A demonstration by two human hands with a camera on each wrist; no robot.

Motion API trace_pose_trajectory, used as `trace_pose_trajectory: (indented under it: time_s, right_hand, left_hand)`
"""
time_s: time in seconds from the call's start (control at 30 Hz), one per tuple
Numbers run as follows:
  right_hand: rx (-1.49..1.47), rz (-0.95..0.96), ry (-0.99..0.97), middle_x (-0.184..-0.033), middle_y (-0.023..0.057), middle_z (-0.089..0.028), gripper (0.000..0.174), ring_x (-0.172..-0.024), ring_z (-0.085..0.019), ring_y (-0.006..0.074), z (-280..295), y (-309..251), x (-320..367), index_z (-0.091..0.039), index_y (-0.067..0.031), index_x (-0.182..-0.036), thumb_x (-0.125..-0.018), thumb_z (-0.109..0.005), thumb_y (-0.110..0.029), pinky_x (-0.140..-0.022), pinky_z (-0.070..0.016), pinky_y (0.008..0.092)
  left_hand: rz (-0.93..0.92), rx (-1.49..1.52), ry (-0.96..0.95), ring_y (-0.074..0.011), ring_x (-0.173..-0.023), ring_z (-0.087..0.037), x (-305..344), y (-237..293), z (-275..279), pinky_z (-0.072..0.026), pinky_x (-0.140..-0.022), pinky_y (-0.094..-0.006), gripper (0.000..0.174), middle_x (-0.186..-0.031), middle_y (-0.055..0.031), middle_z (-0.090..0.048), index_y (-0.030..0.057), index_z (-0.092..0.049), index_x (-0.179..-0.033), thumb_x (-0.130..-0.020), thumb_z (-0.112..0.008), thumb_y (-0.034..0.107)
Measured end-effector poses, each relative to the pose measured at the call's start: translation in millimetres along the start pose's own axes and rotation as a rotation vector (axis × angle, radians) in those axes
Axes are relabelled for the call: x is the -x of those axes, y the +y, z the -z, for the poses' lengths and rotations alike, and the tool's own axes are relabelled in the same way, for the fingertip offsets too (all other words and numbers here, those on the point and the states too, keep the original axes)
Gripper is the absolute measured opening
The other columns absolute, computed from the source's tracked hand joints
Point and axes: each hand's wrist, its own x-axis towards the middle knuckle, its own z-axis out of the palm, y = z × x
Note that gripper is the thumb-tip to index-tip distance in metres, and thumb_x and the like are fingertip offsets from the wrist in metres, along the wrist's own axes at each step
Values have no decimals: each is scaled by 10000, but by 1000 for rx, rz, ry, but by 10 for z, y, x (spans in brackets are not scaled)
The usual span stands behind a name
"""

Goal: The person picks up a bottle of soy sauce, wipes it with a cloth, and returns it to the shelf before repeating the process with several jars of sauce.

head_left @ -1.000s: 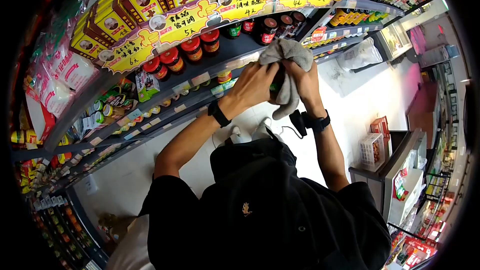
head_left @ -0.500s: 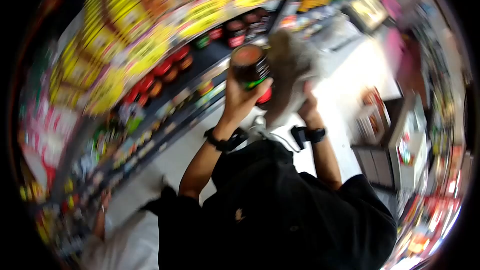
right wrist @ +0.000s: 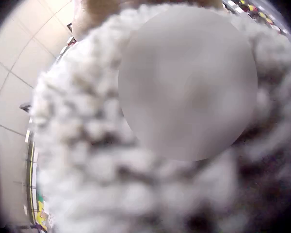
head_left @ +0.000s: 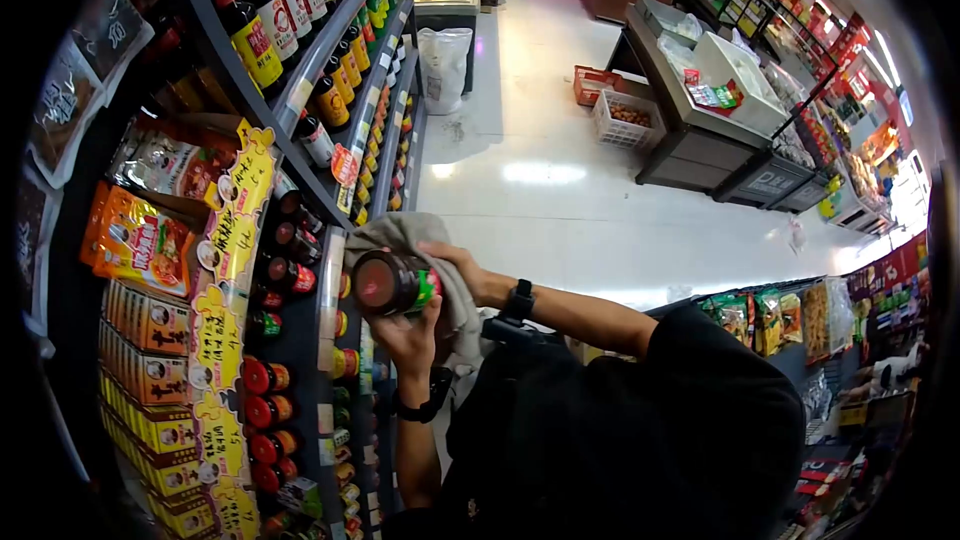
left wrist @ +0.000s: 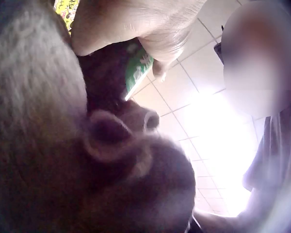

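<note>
A dark glass jar (head_left: 388, 283) with a brown lid and a green-and-red label is in front of the shelf. My left hand (head_left: 408, 340) grips it from below, thumb along the label. In the left wrist view, fingers (left wrist: 136, 22) wrap the dark jar beside its green label (left wrist: 138, 70). A grey cloth (head_left: 455, 315) lies around the jar's far side and hangs down. My right hand (head_left: 462, 270) holds this cloth against the jar; part of its fingers is hidden by the fabric. Fuzzy cloth (right wrist: 87, 145) fills most of the right wrist view.
Red-lidded jars (head_left: 268, 410) and darker jars (head_left: 290, 275) line the shelf at left, behind yellow price signs (head_left: 220, 340). Sauce bottles (head_left: 250, 35) stand farther up. A counter (head_left: 690, 100) and a white crate (head_left: 628, 120) are across the tiled floor (head_left: 540, 200).
My body and head have turned right along the shelf, so the aisle now lies ahead. The jar, earlier covered by the cloth, came out into view; the cloth is now back against its side.
</note>
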Motion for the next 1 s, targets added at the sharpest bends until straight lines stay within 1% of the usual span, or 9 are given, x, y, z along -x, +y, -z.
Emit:
trace_pose_trajectory:
  time_s: [0.2,0.33,0.4,0.43,0.5,0.67,0.73,0.9,1.0]
  right_hand:
    - [374,113,109,-1160,99,-652,569,-969,-656,162,44,-130,104,-512,29,-1330,-946,-634,-373,-867,-552,291]
    - [-38,51,83,-1336,175,-574,652,-1179,-600,258,260,49,299,-447,17,-1404,-948,-629,-411,-1047,-482,390]
    - [-100,31,62,-1316,173,-595,629,-1175,-602,269,295,19,304,-491,0,-1376,-937,-620,-431,-1050,-474,405]
    - [-74,9,185,-1251,160,-630,587,-1102,-629,259,324,0,284,-536,-5,-1322,-929,-617,-433,-998,-501,399]
    - [-151,92,280,-1082,121,-700,490,-899,-670,240,262,-20,227,-635,-33,-1181,-908,-605,-439,-849,-554,377]
    - [-194,245,244,-1255,167,-643,655,-1110,-643,297,340,-270,343,-541,-23,-1346,-902,-554,-503,-1031,-501,440]
    - [-99,344,312,-1269,174,-634,673,-1136,-629,305,553,-329,414,-541,-30,-1348,-889,-554,-522,-1040,-489,462]
    - [-117,501,104,-1345,197,-579,635,-1244,-553,331,782,-338,598,-530,-36,-1372,-940,-482,-499,-1101,-428,475]
    - [21,613,551,-1429,161,-522,679,-1269,-531,309,1246,-199,524,-440,-32,-1449,-992,-439,-534,-1114,-415,442]
  left_hand:
    - [266,172,-195,-185,-1165,-559,-171,-29,100,-483,-974,-327,670,-1349,-112,-530,-9,-466,-1333,-779,-833,78]
    - [23,189,11,-223,-1178,-565,-28,-173,-177,-457,-1017,-353,696,-1398,-117,-504,-35,-423,-1392,-853,-791,209]
    - [-33,-17,11,-249,-1153,-593,-139,-176,-306,-459,-998,-365,739,-1361,-148,-542,-34,-415,-1389,-844,-801,284]
    - [23,-755,-196,-277,-1144,-608,-137,-61,-178,-460,-981,-382,761,-1304,-179,-579,-29,-408,-1392,-840,-800,317]
    - [179,-605,-190,-312,-1195,-583,-178,52,-336,-448,-996,-402,834,-1293,-202,-575,-17,-329,-1448,-848,-784,342]
    - [4,-152,-380,-341,-1458,-277,-691,1195,-107,-230,-1185,-452,838,-1553,-237,-293,-52,-242,-1497,-885,-725,255]
    - [6,168,-311,-369,-1302,-511,-893,1738,206,-369,-1117,-491,790,-1398,-264,-501,-58,-316,-1454,-945,-549,499]
    - [-833,43,-307,-337,-1219,-529,-1271,2634,474,-381,-1054,-479,698,-1323,-209,-514,-6,-358,-1386,-939,-570,486]
    - [-952,-25,-296,-318,-1169,-540,-1213,2838,366,-388,-1016,-473,643,-1277,-176,-522,25,-383,-1346,-935,-582,478]
